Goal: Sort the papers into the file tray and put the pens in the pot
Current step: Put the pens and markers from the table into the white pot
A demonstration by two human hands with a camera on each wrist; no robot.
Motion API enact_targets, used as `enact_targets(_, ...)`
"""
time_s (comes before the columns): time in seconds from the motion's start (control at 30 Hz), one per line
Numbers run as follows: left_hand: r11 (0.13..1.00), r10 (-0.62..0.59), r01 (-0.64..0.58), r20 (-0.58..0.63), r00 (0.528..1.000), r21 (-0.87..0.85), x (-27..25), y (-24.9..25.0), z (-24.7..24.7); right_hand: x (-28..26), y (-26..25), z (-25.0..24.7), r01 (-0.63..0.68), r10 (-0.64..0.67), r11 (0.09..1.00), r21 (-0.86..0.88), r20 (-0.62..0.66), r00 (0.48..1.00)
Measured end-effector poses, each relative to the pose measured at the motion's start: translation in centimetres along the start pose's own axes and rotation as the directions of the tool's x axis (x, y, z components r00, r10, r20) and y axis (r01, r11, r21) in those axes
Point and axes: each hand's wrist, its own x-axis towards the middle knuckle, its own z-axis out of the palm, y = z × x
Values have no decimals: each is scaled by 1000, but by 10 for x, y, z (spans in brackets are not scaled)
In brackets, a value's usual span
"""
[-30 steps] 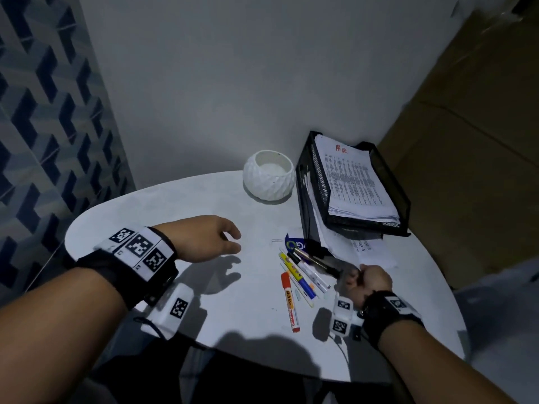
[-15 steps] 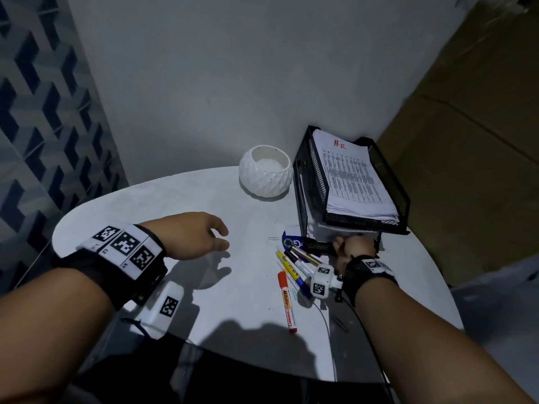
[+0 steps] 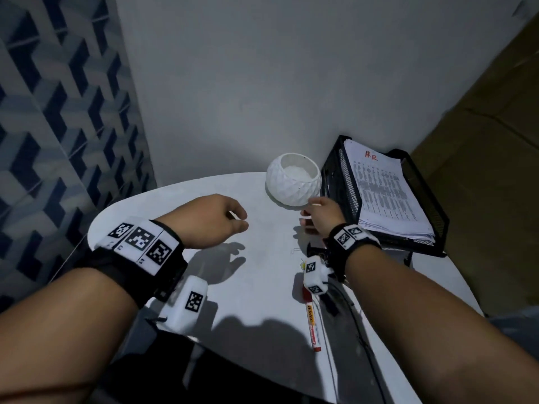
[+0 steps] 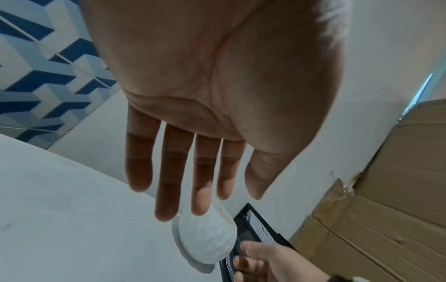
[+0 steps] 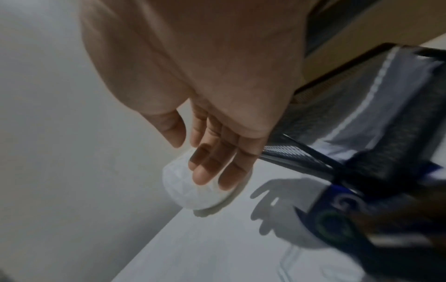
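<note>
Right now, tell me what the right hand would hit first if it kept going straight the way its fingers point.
Probably the white faceted round pot: the right hand has open fingers aimed at it, though depth is unclear.

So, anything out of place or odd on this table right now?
Yes: the red-and-white marker pen lies loose on the round white table, not in the white faceted pot, which looks pen-free. A small wire paper clip also lies stray.

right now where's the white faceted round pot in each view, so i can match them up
Head: the white faceted round pot stands right of centre at the table's back, just left of the black mesh file tray.
Left wrist: low centre, pot beyond the left hand.
Right wrist: centre, pot behind the right hand.
Shared landmark: the tray beside it.
</note>
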Motion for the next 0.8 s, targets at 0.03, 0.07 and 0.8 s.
enact_targets(0.03, 1000, -3, 3, -17, 1000, -14, 0, -1, -3, 11, -7, 5, 37, -38, 998, -58, -9, 999)
enact_targets(0.07, 1000, -6, 5, -29, 1000, -22, 1, -2, -5, 19, -13, 9, 65, -66, 992, -108, -8, 998)
enact_targets(0.8, 997, 1, 0, -13, 1000, 78, 10, -12, -3, 3, 29, 26, 208, -287, 739, -640, -21, 958)
